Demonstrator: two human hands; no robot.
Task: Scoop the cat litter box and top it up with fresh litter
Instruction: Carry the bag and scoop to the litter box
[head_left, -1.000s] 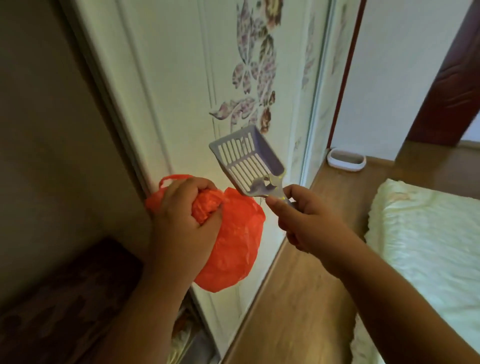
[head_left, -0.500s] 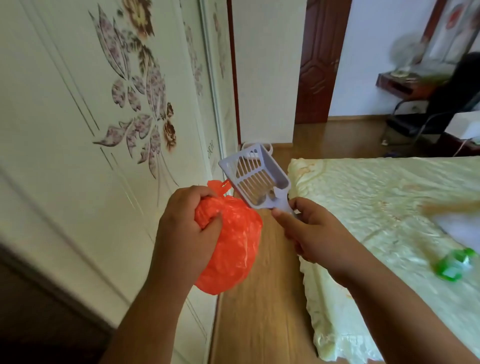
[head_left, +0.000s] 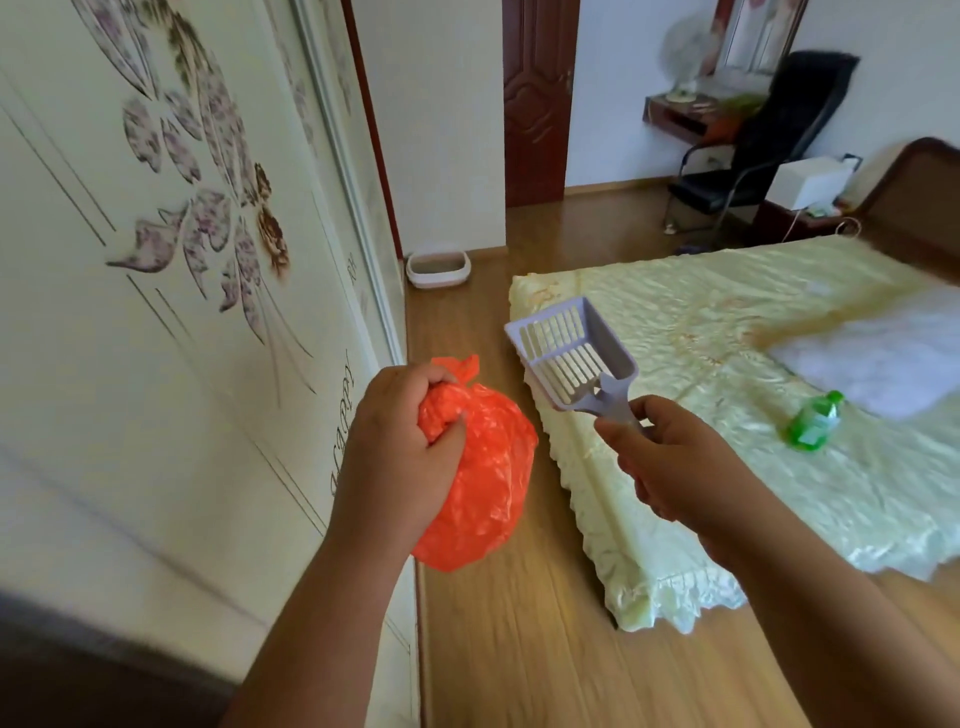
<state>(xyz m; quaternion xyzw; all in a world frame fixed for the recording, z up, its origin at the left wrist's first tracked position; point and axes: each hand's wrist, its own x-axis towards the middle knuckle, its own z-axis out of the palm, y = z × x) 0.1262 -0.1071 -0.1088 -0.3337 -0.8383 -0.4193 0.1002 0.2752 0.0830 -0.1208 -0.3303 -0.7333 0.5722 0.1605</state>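
The left hand (head_left: 395, 447) grips the gathered neck of an orange plastic bag (head_left: 483, 478). The right hand (head_left: 675, 467) is curled round the handle of a slotted lilac litter scoop (head_left: 569, 358), held above the bed (head_left: 727, 467) corner. Farther off, the litter box (head_left: 439, 269) sits on the wooden floor (head_left: 545, 649) against the far wall.

The only lettering stood on the wardrobe door (head_left: 218, 322), below the flower print, running up the panel in thin script. It seemed to read "HAPPY", though blur left the letters uncertain. The green bottle (head_left: 813, 422) on the bed showed no readable label.
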